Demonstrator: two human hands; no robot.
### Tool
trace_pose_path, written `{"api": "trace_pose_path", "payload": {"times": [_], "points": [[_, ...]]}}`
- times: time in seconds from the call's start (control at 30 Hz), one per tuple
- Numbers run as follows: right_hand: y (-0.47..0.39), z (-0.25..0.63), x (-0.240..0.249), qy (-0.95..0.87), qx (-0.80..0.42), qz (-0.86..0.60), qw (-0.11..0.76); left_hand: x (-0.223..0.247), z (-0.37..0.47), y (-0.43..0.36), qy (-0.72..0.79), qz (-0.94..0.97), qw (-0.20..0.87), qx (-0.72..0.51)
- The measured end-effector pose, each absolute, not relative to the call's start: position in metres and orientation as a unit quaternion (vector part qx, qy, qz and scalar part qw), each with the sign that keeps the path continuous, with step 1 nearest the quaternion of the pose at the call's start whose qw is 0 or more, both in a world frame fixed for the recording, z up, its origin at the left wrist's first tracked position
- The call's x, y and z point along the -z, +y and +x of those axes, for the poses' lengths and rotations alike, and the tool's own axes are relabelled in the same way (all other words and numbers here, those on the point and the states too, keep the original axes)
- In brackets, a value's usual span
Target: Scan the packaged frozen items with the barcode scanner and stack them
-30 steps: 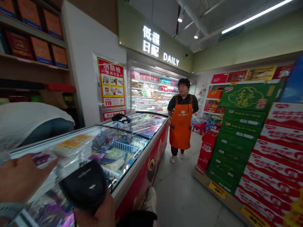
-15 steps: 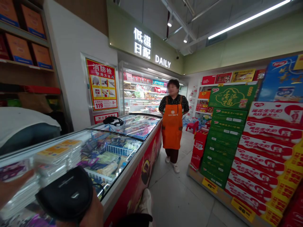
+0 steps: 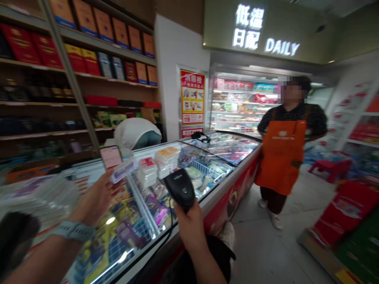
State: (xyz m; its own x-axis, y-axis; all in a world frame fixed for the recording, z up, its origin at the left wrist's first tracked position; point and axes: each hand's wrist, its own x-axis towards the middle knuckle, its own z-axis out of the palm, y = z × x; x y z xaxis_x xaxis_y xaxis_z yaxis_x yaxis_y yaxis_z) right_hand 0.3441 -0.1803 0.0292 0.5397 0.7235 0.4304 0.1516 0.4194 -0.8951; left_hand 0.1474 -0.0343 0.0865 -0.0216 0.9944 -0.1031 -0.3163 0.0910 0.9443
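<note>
In my right hand (image 3: 189, 221) is a black handheld barcode scanner (image 3: 179, 186), its head tilted up to the left and its cable hanging over the freezer edge. My left hand (image 3: 96, 197), with a grey band at the wrist, pinches a small flat clear pack with a purple-and-white label (image 3: 123, 170). Just behind that pack a lit phone (image 3: 110, 157) stands upright; what supports it is hidden. Stacks of clear plastic packs with red (image 3: 147, 173) and orange (image 3: 167, 157) labels rest on the freezer's glass top, left of the scanner.
Beneath my hands stretches a glass-topped chest freezer (image 3: 217, 215) with frozen packs inside. More clear packs (image 3: 44, 193) are piled at left. A person in an orange apron (image 3: 281, 154) stands right; another, in a white top (image 3: 133, 132), bends behind the freezer. A red stool (image 3: 330, 167) stands beyond.
My view has swung left, bringing shelves, phone and left forearm into sight. The scanner now appears farther from me. The labelled pack now shows in my left hand.
</note>
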Motion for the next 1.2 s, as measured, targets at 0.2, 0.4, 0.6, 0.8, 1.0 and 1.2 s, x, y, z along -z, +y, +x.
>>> {"api": "trace_pose_path", "payload": {"times": [0.2, 0.4, 0.6, 0.8, 1.0, 1.2], "points": [[-0.172, 0.344, -0.019, -0.506, -0.199, -0.536, 0.646, -0.047, 0.103, -0.060, 0.377, 0.314, 0.685, -0.539], [-0.166, 0.331, -0.023, -0.597, -0.175, -0.551, 0.556, -0.028, 0.082, -0.071, 0.303, 0.274, 0.733, -0.544], [-0.158, 0.308, -0.018, -0.663, -0.168, -0.539, 0.492, -0.014, 0.074, -0.065, 0.264, 0.245, 0.757, -0.545], [-0.156, 0.289, -0.013, -0.689, -0.160, -0.527, 0.471, -0.006, 0.076, -0.065, 0.254, 0.229, 0.769, -0.541], [-0.156, 0.285, -0.010, -0.710, -0.138, -0.513, 0.462, -0.009, 0.082, -0.070, 0.268, 0.239, 0.760, -0.542], [-0.156, 0.284, -0.008, -0.712, -0.146, -0.517, 0.451, -0.012, 0.085, -0.074, 0.268, 0.243, 0.757, -0.545]]}}
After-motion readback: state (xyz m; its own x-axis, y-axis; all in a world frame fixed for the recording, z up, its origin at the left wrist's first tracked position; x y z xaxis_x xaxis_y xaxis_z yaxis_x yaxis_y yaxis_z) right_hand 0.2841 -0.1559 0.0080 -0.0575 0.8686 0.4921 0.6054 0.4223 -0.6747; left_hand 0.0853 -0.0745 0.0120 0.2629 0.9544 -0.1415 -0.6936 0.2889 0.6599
